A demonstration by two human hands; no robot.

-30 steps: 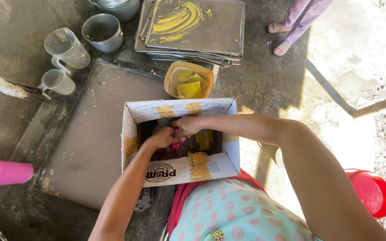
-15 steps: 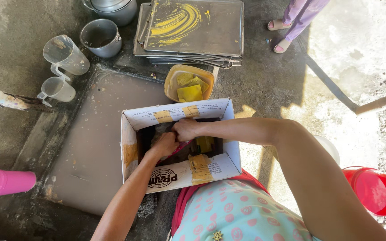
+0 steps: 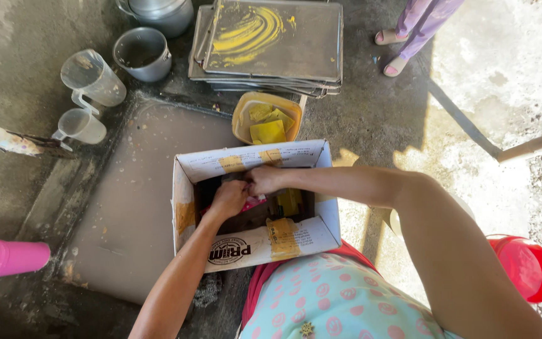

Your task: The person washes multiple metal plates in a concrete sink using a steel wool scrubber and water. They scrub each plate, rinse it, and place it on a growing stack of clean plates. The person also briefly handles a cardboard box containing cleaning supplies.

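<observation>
An open white cardboard box (image 3: pixel 255 160) with tape patches stands on the floor in front of me. Both hands reach into it. My left hand (image 3: pixel 228 198) is closed around something pink and red inside the box. My right hand (image 3: pixel 265 179) is clenched just beside it, at the same spot; what it grips is hidden by the fingers. A yellow packet (image 3: pixel 290 201) lies in the dark inside of the box, right of the hands.
A yellow tub (image 3: pixel 266 117) with yellow pieces sits behind the box. Stacked metal trays (image 3: pixel 271 47) smeared yellow, metal pots (image 3: pixel 143 53), two clear jugs (image 3: pixel 89 78), a pink cup (image 3: pixel 4 258), a red bucket (image 3: pixel 528 267), another person's feet (image 3: pixel 396 53).
Both hands stay in the box, shifted slightly toward its far left. The view has dropped a little, so the trays sit closer to the top edge.
</observation>
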